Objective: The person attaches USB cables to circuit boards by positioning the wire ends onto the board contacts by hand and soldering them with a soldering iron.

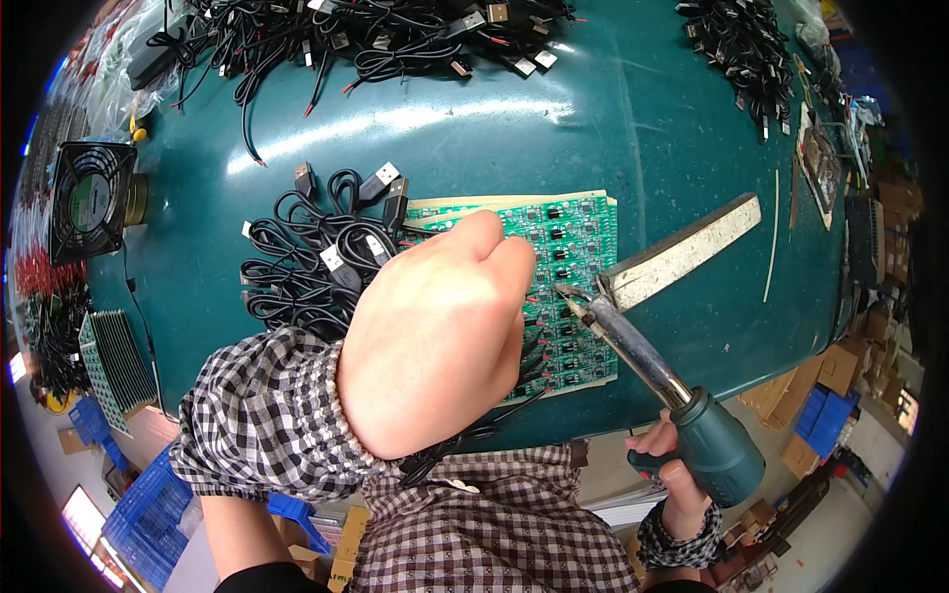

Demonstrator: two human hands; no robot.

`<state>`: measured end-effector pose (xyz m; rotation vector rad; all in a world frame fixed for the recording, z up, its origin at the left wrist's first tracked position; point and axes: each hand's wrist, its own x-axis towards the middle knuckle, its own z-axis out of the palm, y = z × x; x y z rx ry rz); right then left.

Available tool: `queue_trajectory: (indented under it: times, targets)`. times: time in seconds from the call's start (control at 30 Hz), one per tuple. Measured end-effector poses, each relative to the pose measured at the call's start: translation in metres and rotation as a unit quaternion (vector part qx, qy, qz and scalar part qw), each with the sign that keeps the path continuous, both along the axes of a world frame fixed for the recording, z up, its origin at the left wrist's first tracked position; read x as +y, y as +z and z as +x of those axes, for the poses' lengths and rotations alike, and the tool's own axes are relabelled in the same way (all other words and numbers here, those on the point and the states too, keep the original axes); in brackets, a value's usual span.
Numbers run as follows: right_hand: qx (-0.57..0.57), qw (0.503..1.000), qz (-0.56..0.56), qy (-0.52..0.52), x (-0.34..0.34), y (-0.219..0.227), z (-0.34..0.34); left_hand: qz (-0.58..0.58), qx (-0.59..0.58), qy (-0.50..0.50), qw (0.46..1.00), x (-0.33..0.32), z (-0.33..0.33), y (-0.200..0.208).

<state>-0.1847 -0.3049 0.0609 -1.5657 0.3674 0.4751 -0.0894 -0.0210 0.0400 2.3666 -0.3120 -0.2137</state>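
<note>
Centrally, the L hand (440,326), back up, covers the L part of the green circuit-board panel (590,252); the panel's R part lies exposed just beyond the knuckles. L fingers are curled under; tips hidden, so what they pinch, if anything, can't be told. The R hand (674,479), lower R, has its fingers closed round the green handle of the soldering iron (704,430); the panel lies up-L of these fingers, well apart, w/ the metal shaft spanning btwn. Iron tip is over the panel, R of the L hand; contact can't be told. Black leads (534,358) show on the panel below the L knuckles. Adj.: bundled black USB cables (306,247), L of the panel; pale bar (687,252), slanting up-R from the panel's R edge, all on the green tabletop (702,148).
</note>
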Motion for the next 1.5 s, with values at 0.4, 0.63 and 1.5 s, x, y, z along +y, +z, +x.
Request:
queue_trajectory:
  times: [0.4,0.63,1.5]
  targets:
    - [0.013,0.999,0.028,-0.022,0.008,0.008,0.004,-0.006,-0.003,-0.004,1.0,-0.001,-0.002,-0.001]
    - [-0.019,1.0,-0.001,-0.006,0.005,0.002,0.0,-0.016,-0.01,-0.012,1.0,-0.002,0.0,-0.002]
    - [0.012,1.0,0.023,0.004,-0.008,-0.003,-0.013,-0.009,-0.026,-0.003,1.0,-0.008,-0.007,0.0]
